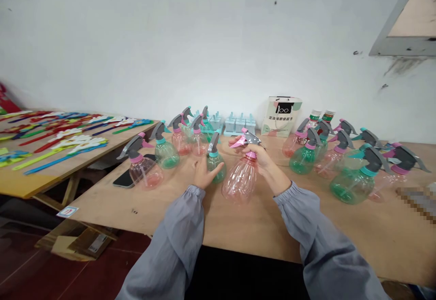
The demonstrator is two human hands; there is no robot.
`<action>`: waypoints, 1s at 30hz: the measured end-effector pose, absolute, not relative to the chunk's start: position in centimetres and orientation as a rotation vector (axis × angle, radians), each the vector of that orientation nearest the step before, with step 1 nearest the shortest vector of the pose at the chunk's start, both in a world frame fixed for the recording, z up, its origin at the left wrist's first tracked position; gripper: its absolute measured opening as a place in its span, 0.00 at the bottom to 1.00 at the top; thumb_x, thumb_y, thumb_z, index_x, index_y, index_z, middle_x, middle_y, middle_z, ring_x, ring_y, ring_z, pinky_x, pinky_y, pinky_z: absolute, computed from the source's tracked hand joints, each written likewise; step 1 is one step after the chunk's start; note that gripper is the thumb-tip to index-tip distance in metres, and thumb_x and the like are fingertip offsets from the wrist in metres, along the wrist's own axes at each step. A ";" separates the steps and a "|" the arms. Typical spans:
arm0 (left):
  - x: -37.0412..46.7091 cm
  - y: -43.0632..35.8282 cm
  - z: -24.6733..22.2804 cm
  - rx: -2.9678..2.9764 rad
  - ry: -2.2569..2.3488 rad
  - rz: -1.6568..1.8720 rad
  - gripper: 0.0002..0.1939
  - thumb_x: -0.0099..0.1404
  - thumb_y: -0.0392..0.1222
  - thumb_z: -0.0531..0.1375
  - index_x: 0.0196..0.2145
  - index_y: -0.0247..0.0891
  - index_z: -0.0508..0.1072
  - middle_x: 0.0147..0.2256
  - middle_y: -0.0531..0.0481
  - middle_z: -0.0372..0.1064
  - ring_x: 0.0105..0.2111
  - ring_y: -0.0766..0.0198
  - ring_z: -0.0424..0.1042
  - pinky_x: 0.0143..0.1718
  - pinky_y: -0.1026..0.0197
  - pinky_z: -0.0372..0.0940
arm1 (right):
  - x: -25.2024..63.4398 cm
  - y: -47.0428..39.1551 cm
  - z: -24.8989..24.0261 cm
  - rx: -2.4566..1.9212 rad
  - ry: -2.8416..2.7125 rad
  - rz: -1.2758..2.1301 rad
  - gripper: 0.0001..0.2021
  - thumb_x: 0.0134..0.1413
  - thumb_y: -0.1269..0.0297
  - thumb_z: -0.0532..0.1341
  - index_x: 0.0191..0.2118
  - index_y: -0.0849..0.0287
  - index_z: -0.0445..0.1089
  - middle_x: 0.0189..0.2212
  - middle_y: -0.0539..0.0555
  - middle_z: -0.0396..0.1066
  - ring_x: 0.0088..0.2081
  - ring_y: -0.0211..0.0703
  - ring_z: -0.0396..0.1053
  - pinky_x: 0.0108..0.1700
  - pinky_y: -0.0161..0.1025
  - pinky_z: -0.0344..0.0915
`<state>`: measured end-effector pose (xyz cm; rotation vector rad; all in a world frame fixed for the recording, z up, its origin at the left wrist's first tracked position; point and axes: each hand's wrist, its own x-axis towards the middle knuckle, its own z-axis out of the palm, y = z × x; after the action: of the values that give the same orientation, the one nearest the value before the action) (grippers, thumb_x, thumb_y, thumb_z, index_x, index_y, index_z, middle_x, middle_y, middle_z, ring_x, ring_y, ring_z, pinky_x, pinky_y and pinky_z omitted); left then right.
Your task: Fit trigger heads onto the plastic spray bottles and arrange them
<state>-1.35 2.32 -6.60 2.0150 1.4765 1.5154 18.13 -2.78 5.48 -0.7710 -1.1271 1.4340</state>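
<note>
Pink spray bottle, long axis tilted neck-rightward over the worktop: we hold its neck, right hand fingers wrapped; green spray bottle, upright just left, nearer our left hand, thumb spread, other fingers' grip hidden.

head-worn view, facing forward and down, table close (wall beyond)

We see glossy, transparent plastic in the spray bottles, smooth opaque plastic in their trigger heads, matt wood in the table, creased matt cloth in the sleeves.
</note>
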 end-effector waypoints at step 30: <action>-1.6 2.0 -5.9 1.997 1.329 1.491 0.32 0.60 0.54 0.65 0.58 0.40 0.64 0.55 0.38 0.71 0.60 0.43 0.67 0.62 0.41 0.57 | 18.0 -3.6 5.9 -0.744 -1.137 1.239 0.15 0.29 0.66 0.60 0.32 0.54 0.71 0.29 0.49 0.76 0.30 0.42 0.71 0.26 0.34 0.62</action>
<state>-1.62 1.98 -5.87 1.9971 1.3292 1.4910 18.03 -3.56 5.88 -0.7437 -1.1374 1.2394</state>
